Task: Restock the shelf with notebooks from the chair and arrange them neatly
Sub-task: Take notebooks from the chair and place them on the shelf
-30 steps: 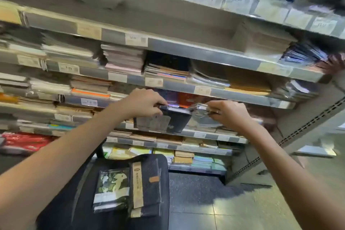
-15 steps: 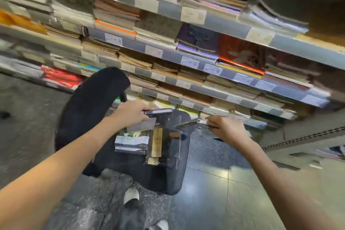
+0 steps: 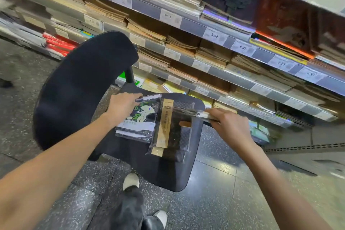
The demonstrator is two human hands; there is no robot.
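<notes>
Left hand (image 3: 122,103) pinching illustrated notebook (image 3: 139,119) top edge; right hand (image 3: 226,126) gripping dark notebook (image 3: 175,129) corner, long axis toward me.

Viewed from above: black chair (image 3: 82,87) on speckled floor (image 3: 224,201), just beside stocked shelf (image 3: 214,73). Two stacks of wrapped notebooks on chair seat: green-and-white cartoon-cover stack (image 3: 138,123) at left, dark stack with tan band (image 3: 171,129) at right, edges touching. Left hand (image 3: 122,103) pinched a thin clear-wrapped notebook (image 3: 149,97) above the cartoon stack. Right hand (image 3: 226,123) gripped a second wrapped notebook (image 3: 194,113), held edge-on over the dark stack. Price labels (image 3: 213,34) fixed along shelf edges. White-toed shoes (image 3: 130,181) below chair seat.
</notes>
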